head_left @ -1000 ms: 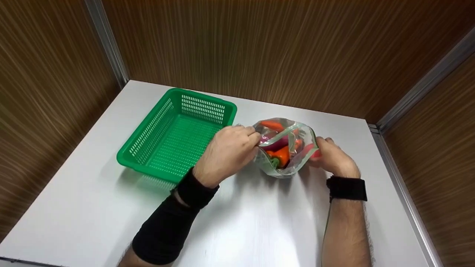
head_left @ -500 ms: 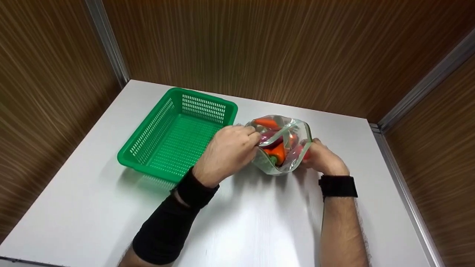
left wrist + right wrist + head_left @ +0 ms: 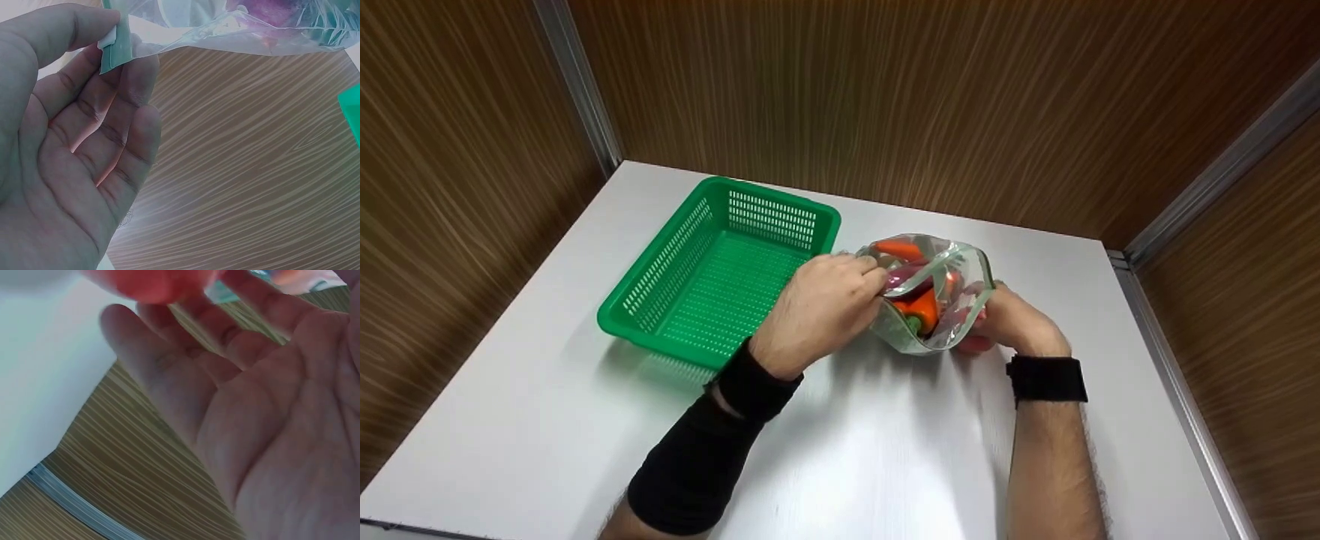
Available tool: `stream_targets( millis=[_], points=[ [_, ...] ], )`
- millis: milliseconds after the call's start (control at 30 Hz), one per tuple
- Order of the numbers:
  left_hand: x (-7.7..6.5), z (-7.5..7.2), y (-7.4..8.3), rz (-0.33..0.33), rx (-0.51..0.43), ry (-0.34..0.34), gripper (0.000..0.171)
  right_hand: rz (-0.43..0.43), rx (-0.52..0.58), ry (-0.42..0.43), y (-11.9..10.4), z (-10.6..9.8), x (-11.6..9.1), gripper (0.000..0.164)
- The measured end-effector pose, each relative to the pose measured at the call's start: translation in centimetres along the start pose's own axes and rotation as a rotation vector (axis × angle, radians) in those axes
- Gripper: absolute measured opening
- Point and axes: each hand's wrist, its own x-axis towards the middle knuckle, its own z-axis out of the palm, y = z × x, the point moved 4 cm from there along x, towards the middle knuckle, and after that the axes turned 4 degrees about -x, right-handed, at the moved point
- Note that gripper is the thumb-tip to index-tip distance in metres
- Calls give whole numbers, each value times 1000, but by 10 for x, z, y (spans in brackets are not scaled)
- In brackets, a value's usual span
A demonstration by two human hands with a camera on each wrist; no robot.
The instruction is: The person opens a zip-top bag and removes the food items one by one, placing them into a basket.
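Observation:
A clear zip bag (image 3: 901,341) hangs with its mouth stretched between the two hands. Inside show an orange pepper (image 3: 924,309) with a green stem, a purple vegetable (image 3: 906,279) and an orange piece (image 3: 900,247) resembling a carrot. My left hand (image 3: 826,307) pinches the left rim; in the left wrist view, thumb and fingers grip the greenish zip strip (image 3: 117,48). My right hand (image 3: 1020,319) grips the right rim, its fingertips mostly hidden behind the bag. A smooth red thing (image 3: 152,284) lies against its fingers in the right wrist view; its kind cannot be told.
Left of the bag, a green plastic basket (image 3: 622,321) with slotted sides stands on the white table (image 3: 855,472). Wood-patterned panels (image 3: 885,105) enclose the back and both sides, joined by metal strips.
The right hand has moved a little left with the bag's right rim. The red thing by its fingers now shows lower, under the rim. The left hand has stayed put.

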Motion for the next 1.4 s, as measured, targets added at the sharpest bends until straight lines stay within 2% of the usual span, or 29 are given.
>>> stream_targets(
  millis=[100,233,400,500,667,833,1033,1200,1400],
  points=[
    [0,0,0,-1,-2,0,7,23,-86,82,-7,-16,-8,38],
    [0,0,0,-5,-2,-12,7,57,-222,178,-20,-36,-21,37],
    [1,-1,0,-14,3,-23,7,37,-221,290,-36,-53,-36,39],
    [1,-1,0,-18,11,-27,6,27,-202,315,-40,-56,-39,40],
    [1,-1,0,-26,15,-44,7,42,-180,276,-39,-51,-34,39],
    [1,-1,1,-17,19,-36,8,7,-149,262,-40,-44,-26,38],
    [0,-1,2,0,19,-17,8,98,-185,234,-36,-34,-15,31],
    [0,0,2,4,22,-19,8,109,-233,306,-33,-25,-7,30],
    [1,0,3,9,21,-28,9,67,-206,363,-35,-14,1,36]
  ],
)
